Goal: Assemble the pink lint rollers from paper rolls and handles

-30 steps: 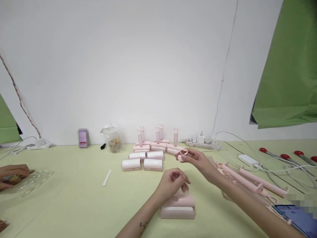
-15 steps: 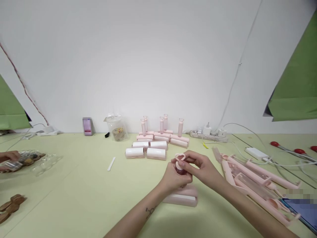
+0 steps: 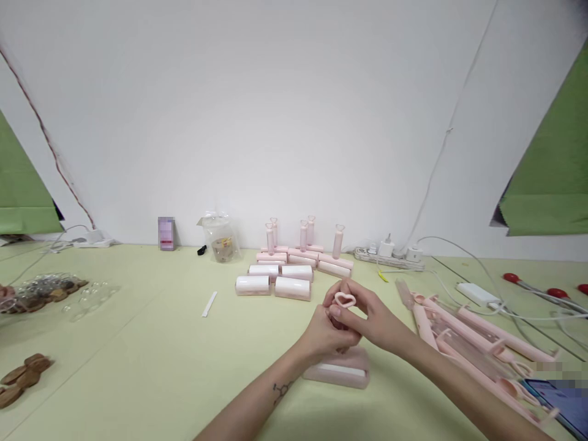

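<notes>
A pink heart-shaped loop (image 3: 345,305) sticks up from the cap of a small tube, most of which is hidden by my fingers. My left hand (image 3: 324,334) is wrapped around the tube's body. Fingers of my right hand (image 3: 365,309) are closed round the cap just under the loop, touching the left hand. On the table directly below lies a pale pink roller case (image 3: 337,375) with a white strip along it, partly covered by my hands.
Pink heart-topped tubes (image 3: 337,245) stand behind several white rolls (image 3: 293,288). Long pink handle parts (image 3: 473,324) and a phone (image 3: 560,398) lie at right. A power strip (image 3: 390,262) sits by the wall. A white stick (image 3: 209,304) and clear plastic pieces (image 3: 89,300) lie left.
My right fingers have closed further around the cap, and the heart loop has tilted and turned. The dark tube end seen before is now covered. The other person's hand at left has drawn back.
</notes>
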Demonstrator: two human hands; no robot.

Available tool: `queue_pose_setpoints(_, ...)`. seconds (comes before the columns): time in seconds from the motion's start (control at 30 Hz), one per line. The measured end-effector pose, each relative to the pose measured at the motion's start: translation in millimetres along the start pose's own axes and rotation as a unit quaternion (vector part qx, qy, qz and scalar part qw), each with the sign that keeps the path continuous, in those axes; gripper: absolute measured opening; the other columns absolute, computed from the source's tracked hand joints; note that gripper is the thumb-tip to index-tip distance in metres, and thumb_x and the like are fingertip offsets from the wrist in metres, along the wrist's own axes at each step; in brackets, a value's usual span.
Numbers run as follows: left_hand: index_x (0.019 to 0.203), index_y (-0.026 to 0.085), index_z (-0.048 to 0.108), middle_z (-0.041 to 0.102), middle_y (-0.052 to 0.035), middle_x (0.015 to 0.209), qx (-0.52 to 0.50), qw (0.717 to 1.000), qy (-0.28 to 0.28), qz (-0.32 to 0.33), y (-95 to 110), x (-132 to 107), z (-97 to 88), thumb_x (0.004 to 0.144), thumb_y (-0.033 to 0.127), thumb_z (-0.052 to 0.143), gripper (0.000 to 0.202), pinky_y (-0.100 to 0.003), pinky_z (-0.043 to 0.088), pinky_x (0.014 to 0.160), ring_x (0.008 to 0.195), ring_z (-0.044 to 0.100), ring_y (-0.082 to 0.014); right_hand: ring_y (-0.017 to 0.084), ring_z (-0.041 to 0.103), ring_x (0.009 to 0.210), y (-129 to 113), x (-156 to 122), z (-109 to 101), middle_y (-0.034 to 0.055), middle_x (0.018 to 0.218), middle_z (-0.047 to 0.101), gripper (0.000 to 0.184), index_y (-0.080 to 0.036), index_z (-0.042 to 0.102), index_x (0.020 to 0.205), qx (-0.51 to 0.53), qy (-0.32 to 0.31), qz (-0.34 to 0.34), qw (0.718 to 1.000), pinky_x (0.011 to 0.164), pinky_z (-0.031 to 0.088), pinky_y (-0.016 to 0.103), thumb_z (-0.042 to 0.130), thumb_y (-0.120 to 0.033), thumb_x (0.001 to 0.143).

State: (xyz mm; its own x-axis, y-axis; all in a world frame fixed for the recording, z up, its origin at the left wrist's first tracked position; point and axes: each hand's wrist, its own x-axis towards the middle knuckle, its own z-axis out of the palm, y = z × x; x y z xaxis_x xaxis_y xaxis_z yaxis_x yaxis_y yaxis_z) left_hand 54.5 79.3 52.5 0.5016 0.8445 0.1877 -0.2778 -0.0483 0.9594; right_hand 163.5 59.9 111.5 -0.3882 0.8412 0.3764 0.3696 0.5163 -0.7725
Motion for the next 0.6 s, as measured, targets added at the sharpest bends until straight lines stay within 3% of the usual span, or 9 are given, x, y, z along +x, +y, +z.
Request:
queue_pose_setpoints(0.13,0.069,0.018,0.040,0.033,0.0130,0.035,0.000,1.000,-0.016,-0.006,-3,0,-3.6,0.055,0.015,0.056,0.021,-0.015,0.028,0.031,0.030,0.032,-0.0031,0.011,0.049,0.065,2,13,1,-0.0017,0.075,0.051,0.026,-0.021,0.034,0.062,0.040,-0.045,0.009,0.998,0.061,0.043,0.025,0.051,-0.034,0.077)
queue_pose_setpoints(0.23,0.073,0.017,0.041,0.036,0.0125,0.038,-0.026,0.999,-0.043,0.011,-4,0,-4.3,0.050,0.027,0.068,0.036,-0.014,0.028,0.032,0.031,0.032,-0.0019,0.010,0.050,0.065,-2,14,0,-0.0012,0.082,0.050,0.019,-0.021,0.036,0.068,0.072,-0.094,0.061,0.991,0.054,0.043,0.021,0.048,-0.032,0.078)
queue_pose_setpoints(0.3,0.074,0.017,0.042,0.036,0.0126,0.036,-0.066,0.997,-0.042,0.023,-6,0,-2.6,0.044,0.044,0.072,0.051,-0.014,0.023,0.029,0.028,0.028,-0.0014,0.008,0.051,0.061,-6,12,1,-0.0014,0.088,0.048,0.010,-0.023,0.038,0.083,0.088,-0.112,0.110,0.984,0.047,0.041,0.017,0.045,-0.028,0.078)
queue_pose_setpoints(0.43,0.071,0.015,0.046,0.032,0.0101,0.030,-0.122,0.992,0.019,0.037,-10,0,4.9,0.047,0.080,0.044,0.068,-0.015,0.014,0.025,0.024,0.021,-0.0024,0.003,0.048,0.049,-10,11,4,-0.0013,0.096,0.044,0.026,-0.028,0.033,0.101,0.097,-0.144,0.159,0.972,0.037,0.037,0.013,0.040,-0.022,0.077)
queue_pose_setpoints(0.6,0.059,0.017,0.041,0.028,0.0100,0.027,-0.113,0.989,0.091,0.002,-7,-1,14.3,0.049,0.077,0.046,0.061,-0.016,0.009,0.026,0.022,0.018,-0.0017,0.002,0.044,0.042,-2,14,8,-0.0015,0.095,0.043,0.026,-0.032,0.037,0.106,0.113,-0.184,0.134,0.967,0.034,0.038,0.014,0.036,-0.029,0.080)
